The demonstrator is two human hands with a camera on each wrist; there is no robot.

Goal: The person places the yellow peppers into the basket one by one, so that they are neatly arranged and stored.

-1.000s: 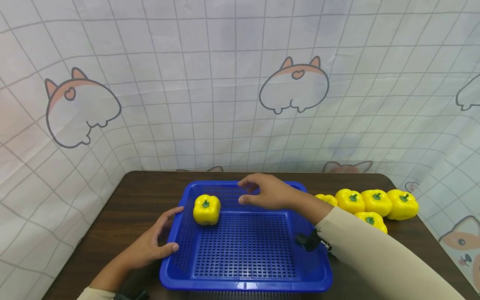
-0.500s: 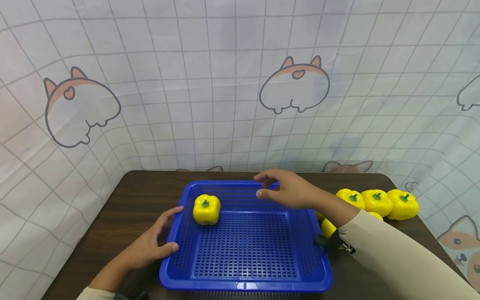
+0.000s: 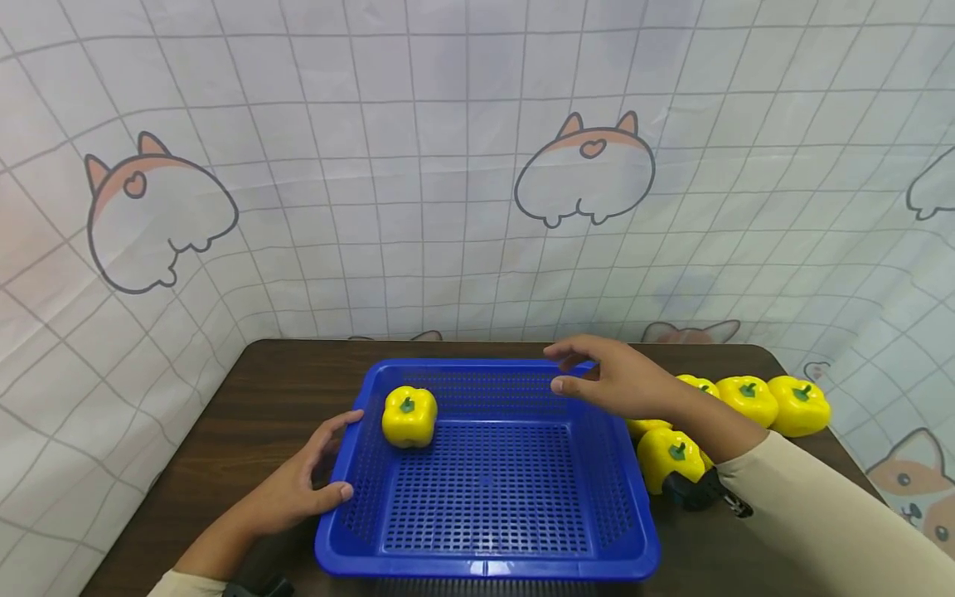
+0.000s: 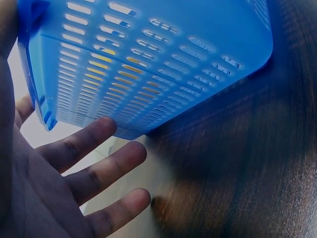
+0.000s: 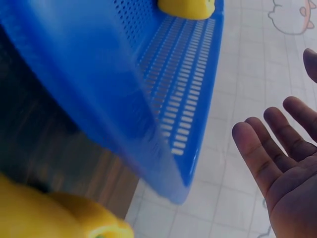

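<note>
A blue perforated plastic basket lies on the table with one yellow bell pepper in its far left part. At the basket's left rim is my left hand, thumb by the rim; in the left wrist view its fingers extend loosely along the outside of the basket wall. My right hand hovers over the far right corner, holding nothing, fingers loosely bent. The right wrist view shows that hand's fingers spread apart from the basket.
Several yellow bell peppers are grouped on the table right of the basket, partly hidden by my right forearm. One pepper sits close to the basket's right side. A grid-patterned cloth hangs behind the dark wooden table.
My right hand has moved rightward from above the basket's middle to its far right corner, uncovering peppers beside the basket. The left hand and the pepper in the basket stay put.
</note>
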